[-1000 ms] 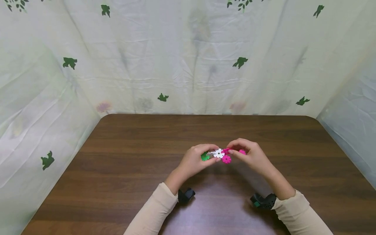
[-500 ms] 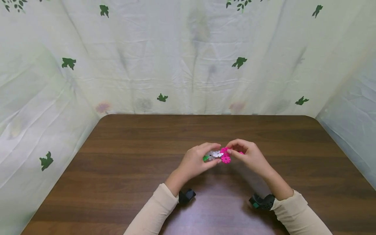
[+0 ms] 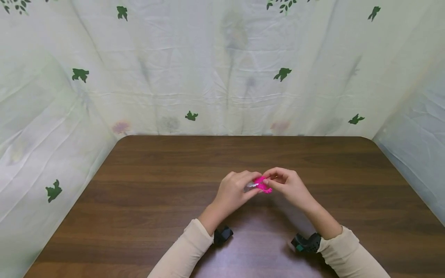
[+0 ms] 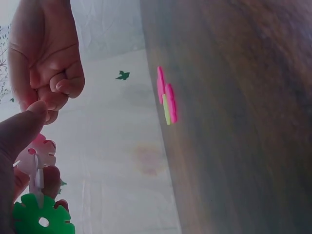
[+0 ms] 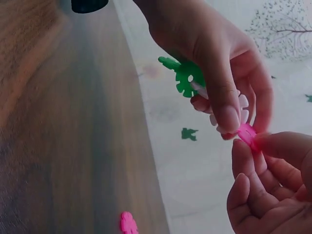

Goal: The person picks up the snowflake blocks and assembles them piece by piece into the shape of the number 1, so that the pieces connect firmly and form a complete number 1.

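Note:
A short chain of notched snowflake discs hangs between my hands. My left hand (image 3: 232, 191) grips its white disc (image 5: 243, 103) between thumb and fingers. From that white part runs a green disc (image 5: 183, 87), on the left-hand side; in the head view it is hidden behind the left hand. My right hand (image 3: 287, 186) pinches a pink disc (image 5: 246, 134) with thumb and fingertip, right at the edge of the white one. Both hands' fingertips nearly meet there. The right hand's other fingers are curled in the right wrist view.
Loose pink discs (image 4: 172, 103) and a yellow-green disc (image 4: 166, 109) lie close together on the brown wooden table (image 3: 156, 162). A pale curtain (image 3: 208, 77) with green leaf shapes hangs behind the table's far edge.
My right hand has moved left, closer to the left one. The chain has turned, so the white disc now shows edge-on and the green disc has gone out of sight in the head view.

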Available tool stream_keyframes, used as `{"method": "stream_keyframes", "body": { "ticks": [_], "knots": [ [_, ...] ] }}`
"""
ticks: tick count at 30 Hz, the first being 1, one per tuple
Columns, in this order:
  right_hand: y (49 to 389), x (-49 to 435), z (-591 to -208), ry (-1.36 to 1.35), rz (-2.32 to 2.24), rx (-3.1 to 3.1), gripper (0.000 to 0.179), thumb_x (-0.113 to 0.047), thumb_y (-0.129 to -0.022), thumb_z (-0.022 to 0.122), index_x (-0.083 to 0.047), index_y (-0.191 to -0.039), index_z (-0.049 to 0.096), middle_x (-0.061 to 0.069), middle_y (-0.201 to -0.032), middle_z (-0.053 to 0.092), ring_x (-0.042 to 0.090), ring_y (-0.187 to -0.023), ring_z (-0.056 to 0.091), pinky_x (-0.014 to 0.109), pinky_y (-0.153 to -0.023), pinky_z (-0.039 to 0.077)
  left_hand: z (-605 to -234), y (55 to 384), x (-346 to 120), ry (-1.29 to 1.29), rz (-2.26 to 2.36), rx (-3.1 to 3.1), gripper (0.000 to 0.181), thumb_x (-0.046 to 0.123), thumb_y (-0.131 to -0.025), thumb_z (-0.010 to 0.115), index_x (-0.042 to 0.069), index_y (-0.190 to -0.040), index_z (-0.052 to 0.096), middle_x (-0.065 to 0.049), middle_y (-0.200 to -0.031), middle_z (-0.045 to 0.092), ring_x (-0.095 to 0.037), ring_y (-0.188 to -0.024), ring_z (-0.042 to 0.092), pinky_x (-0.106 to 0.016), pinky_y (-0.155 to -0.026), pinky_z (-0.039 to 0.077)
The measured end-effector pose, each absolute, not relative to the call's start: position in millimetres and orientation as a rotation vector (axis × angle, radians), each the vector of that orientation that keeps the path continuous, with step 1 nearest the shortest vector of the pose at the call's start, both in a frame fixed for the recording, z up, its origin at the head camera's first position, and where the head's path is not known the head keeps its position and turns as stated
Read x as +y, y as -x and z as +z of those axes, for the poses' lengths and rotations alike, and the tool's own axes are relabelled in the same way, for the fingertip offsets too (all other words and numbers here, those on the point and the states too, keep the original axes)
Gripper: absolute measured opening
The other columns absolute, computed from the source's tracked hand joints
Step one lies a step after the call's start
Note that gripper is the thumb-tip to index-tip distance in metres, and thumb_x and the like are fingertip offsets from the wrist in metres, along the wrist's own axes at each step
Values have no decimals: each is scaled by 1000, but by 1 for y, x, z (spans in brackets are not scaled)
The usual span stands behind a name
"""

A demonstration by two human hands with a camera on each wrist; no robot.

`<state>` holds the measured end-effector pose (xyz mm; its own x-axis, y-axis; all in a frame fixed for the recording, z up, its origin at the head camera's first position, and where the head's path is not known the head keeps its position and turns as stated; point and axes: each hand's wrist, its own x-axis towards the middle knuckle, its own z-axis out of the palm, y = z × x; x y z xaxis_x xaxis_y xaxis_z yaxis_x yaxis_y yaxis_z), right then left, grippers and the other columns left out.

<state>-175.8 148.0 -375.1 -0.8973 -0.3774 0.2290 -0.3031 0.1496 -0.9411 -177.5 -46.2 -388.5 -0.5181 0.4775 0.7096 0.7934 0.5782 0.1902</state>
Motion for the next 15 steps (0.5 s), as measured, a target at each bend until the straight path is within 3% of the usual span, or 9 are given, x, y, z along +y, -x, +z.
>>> {"method": "stream_keyframes", "body": {
  "ticks": [7, 11, 15],
  "knots": [
    [171, 154, -358, 724, -1806, 2511, 17, 1, -82, 62, 3, -99, 59, 13, -88, 61, 21, -69, 57, 30, -56, 48, -388, 180, -50, 977, -695, -2201, 33, 26, -71, 77, 12, -98, 66, 6, -83, 63, -4, -67, 54, -20, -56, 38],
    [181, 167, -368, 707, -1744, 2599, 22, -7, -81, 66, -3, -103, 60, 8, -92, 61, 22, -74, 57, 36, -58, 50, -387, 181, -53, 968, -725, -2205, 34, 25, -70, 78, 11, -98, 66, 6, -82, 63, -4, -65, 53, -21, -56, 38],
    [194, 182, -382, 702, -1704, 2636, 27, -12, -81, 67, -6, -107, 59, 6, -97, 60, 18, -80, 56, 32, -64, 49, -386, 182, -54, 961, -738, -2208, 35, 26, -71, 77, 11, -100, 65, 5, -83, 63, -4, -65, 53, -21, -57, 40]
  ]
}}
